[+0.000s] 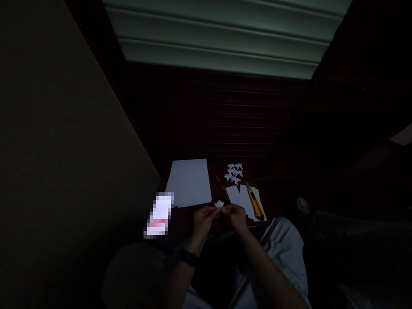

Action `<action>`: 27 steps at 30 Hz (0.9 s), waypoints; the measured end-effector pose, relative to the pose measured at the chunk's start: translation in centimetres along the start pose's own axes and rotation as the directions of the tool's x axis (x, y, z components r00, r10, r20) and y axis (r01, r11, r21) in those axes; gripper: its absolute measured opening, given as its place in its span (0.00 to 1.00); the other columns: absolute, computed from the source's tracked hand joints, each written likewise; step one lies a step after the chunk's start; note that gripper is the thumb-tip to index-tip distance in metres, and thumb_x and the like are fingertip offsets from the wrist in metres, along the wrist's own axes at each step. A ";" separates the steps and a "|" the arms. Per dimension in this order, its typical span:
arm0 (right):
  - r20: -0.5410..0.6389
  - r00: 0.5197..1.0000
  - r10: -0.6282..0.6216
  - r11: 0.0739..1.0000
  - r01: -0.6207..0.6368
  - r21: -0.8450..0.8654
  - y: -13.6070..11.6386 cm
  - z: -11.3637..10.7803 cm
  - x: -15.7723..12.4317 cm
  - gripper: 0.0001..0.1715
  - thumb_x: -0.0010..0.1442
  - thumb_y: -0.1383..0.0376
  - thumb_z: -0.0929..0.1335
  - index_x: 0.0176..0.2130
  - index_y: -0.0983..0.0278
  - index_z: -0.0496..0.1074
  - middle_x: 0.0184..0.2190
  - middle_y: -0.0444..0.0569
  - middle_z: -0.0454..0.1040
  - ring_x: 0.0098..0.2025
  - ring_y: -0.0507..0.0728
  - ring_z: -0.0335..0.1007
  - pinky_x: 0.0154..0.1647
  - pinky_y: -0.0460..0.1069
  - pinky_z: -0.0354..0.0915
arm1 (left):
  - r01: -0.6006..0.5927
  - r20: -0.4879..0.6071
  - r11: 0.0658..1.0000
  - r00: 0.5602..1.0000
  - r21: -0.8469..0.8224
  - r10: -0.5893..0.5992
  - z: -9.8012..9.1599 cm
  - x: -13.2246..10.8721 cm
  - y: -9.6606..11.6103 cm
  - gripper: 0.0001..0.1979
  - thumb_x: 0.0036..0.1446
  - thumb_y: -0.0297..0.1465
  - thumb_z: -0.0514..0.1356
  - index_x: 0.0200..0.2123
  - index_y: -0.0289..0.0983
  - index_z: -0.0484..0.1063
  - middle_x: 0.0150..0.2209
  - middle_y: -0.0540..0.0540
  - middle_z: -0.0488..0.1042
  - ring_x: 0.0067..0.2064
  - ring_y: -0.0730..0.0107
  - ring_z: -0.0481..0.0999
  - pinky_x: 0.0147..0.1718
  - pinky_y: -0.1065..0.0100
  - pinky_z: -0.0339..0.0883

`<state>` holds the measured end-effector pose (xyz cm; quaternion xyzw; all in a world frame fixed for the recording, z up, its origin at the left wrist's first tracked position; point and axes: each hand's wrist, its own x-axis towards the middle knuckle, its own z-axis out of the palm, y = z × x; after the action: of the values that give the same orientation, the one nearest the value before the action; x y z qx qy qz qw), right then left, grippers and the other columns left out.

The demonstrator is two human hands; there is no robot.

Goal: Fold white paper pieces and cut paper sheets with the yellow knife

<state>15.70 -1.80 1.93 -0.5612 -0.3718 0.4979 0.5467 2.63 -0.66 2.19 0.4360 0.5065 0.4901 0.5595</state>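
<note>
Between the fingertips of both my hands is a small folded piece of white paper [219, 204], its pleated end pointing away from me. My left hand [204, 216] pinches it from the left, and my right hand [236, 214] pinches it from the right. Just beyond lie several small folded paper figures [234, 172] in a cluster. A yellow utility knife [255, 202] rests on cut white paper pieces [240, 198] to the right of my right hand. A thin, dark, pen-like object [221, 184] lies left of those pieces.
White paper sheets [189, 182] lie at the left of the small dark table. A lit, pixelated screen [160, 214] is near its left edge. A pale wall [80, 128] rises on the left, and slatted shutters [222, 43] stand behind. Another person's leg [347, 225] extends at right.
</note>
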 end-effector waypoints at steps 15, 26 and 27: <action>0.011 0.996 -0.086 0.915 0.083 -0.395 -1.0 -1.4 1.6 0.17 0.48 0.54 0.67 0.26 0.66 0.74 0.18 0.47 0.72 0.21 0.53 0.65 0.22 0.46 0.56 | 0.198 0.044 0.978 0.979 0.072 -0.201 -1.6 1.1 -0.5 0.18 0.42 0.41 0.64 0.33 0.32 0.74 0.32 0.39 0.77 0.27 0.67 0.77 0.18 0.74 0.63; 0.152 0.976 -0.158 0.202 0.183 -0.962 -4.7 1.6 8.9 0.17 0.56 0.66 0.63 0.47 0.65 0.63 0.41 0.58 0.69 0.39 0.60 0.69 0.36 0.50 0.61 | -0.124 -0.072 0.673 0.964 0.729 0.255 -2.7 0.5 -0.7 0.12 0.48 0.40 0.59 0.29 0.38 0.75 0.28 0.45 0.76 0.31 0.64 0.75 0.29 0.69 0.62; 0.160 0.978 -0.133 0.142 0.179 -0.974 -4.6 2.0 9.0 0.20 0.56 0.67 0.63 0.49 0.65 0.61 0.43 0.59 0.67 0.40 0.60 0.69 0.36 0.51 0.61 | -0.124 -0.098 0.655 0.952 0.745 0.291 -3.0 0.4 -0.5 0.12 0.49 0.40 0.58 0.32 0.38 0.74 0.29 0.44 0.76 0.31 0.63 0.75 0.30 0.69 0.62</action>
<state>16.44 7.95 5.25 -0.7303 -0.6706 0.0891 0.0946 -0.29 -0.39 1.31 0.6240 0.6620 0.3507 0.2222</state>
